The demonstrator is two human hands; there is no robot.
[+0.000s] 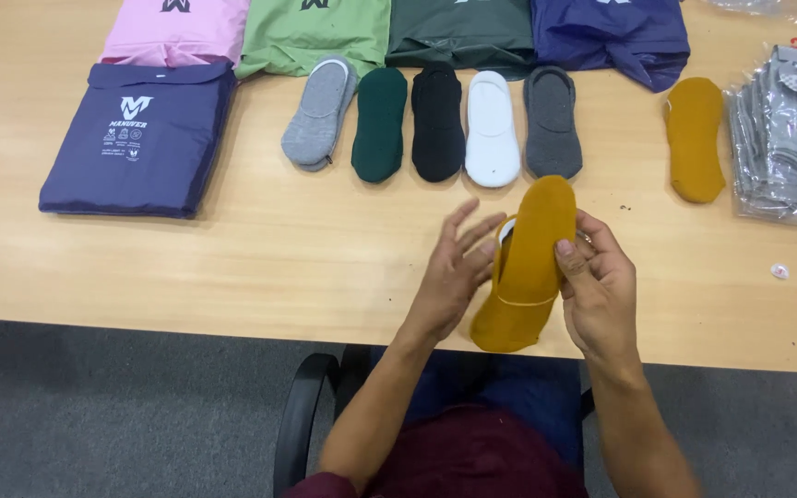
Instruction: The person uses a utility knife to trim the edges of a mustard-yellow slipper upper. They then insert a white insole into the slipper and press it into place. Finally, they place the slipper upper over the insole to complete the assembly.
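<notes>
Nearest the camera sat the person's maroon-clad lap (472, 456) and a black chair arm (302, 415), with both forearms reaching up over the near edge of the wooden table (232, 267). Going left to right, the left hand (449, 277) was open, its fingers spread and lightly curved, their tips touching or almost touching the left edge of the mustard sock (528, 267); whether it actually pinched the fabric could not be told. That sock stood between the two hands, just above the table's near edge, its long axis running near upright with the toe tilted slightly right and away from the person. The right hand (597, 286) was closed on the sock's right side, thumb pressed on the front face, so it carried the sock and was the nearer, firmer hold. Farther back on the table, from the left, lay a navy packet (140, 138), then a row of low-cut socks side by side: a grey sock (318, 112), a dark green sock (379, 124), a black sock (437, 122), a white sock (492, 129) and a charcoal sock (553, 122). A second mustard sock (695, 138) lay well apart to the right, beside a stack of clear-wrapped grey socks (786, 134). Pink, green, dark green and blue packets lined the far edge
</notes>
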